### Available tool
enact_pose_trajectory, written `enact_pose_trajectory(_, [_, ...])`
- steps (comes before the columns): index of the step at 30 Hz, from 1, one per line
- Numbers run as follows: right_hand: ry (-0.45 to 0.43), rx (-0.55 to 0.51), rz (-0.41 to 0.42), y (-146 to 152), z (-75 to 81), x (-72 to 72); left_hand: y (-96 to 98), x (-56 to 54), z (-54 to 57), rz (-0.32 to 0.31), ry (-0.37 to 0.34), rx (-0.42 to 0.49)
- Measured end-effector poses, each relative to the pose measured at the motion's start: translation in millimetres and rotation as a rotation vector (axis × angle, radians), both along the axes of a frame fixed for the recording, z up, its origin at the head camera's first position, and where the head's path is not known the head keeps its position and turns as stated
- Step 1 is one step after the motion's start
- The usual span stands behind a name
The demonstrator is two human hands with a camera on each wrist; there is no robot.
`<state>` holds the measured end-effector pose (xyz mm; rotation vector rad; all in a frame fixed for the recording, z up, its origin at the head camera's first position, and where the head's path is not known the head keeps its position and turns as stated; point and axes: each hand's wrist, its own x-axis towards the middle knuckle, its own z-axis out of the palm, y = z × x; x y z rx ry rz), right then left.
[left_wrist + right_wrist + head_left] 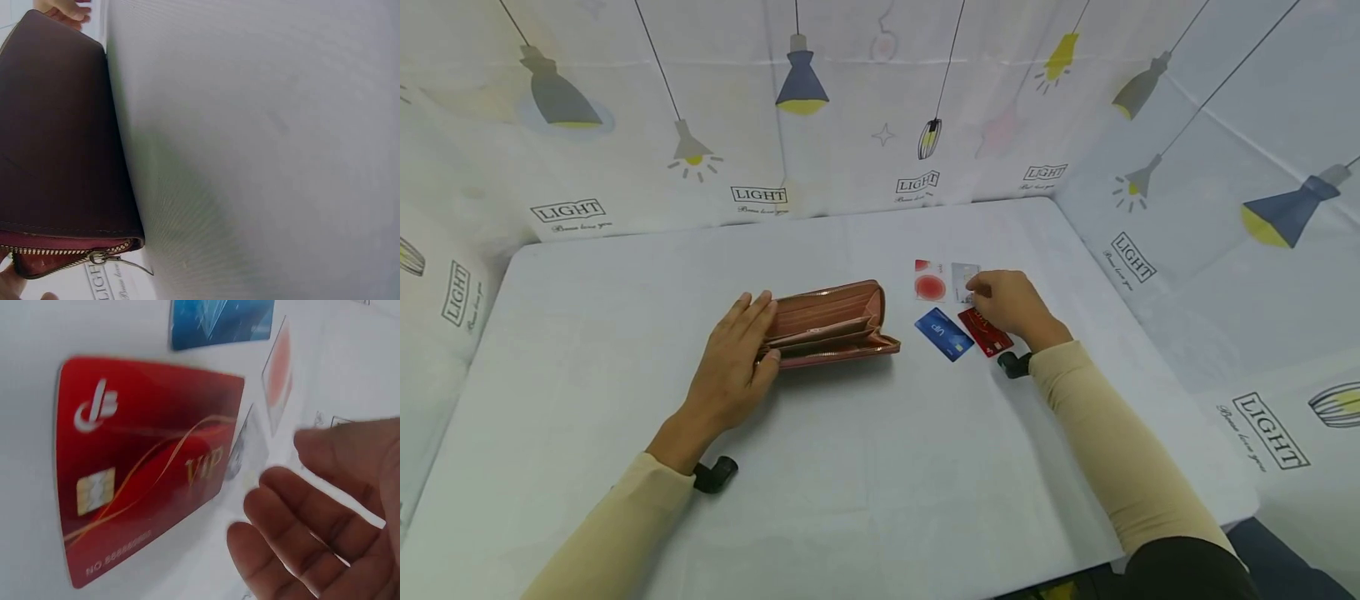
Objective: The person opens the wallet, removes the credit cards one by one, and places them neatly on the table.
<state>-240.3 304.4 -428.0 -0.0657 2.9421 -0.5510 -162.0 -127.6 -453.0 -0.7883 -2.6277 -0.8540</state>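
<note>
A brown zip-around wallet (829,312) stands unzipped on the table, its pockets facing up. My left hand (724,375) holds its left end, fingers along the far side and thumb at the near edge. In the left wrist view the wallet's dark outer face (59,137) hides most of that hand. My right hand (1011,304) hovers by a silver-grey card (963,282), fingers loosely bent; the right wrist view shows a gap between thumb and fingers (275,550) with nothing in it. Nearby lie a red VIP card (144,456), a blue card (943,333) and a white card with a red circle (929,287).
A white cloth covers the table (850,483). Behind and at the sides hangs a white sheet (850,167) printed with lamps. Each wrist carries a small black device (716,475). A dark object (1285,558) shows past the table's right front edge.
</note>
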Motion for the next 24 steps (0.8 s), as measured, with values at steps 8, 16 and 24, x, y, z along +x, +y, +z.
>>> enact_pose_trajectory(8, [-0.126,0.087,0.159,-23,-0.3,10.7,-0.3,-0.5,-0.4,0.004,0.0,0.001])
enact_pose_trajectory(16, [-0.229,0.098,0.092,-36,1.1,18.1,-0.7,-0.5,-1.9,0.006,-0.002,0.003])
enact_pose_trajectory(24, [-0.125,0.148,0.025,-25,6.2,18.5,-0.1,1.1,-0.4,0.005,-0.001,0.007])
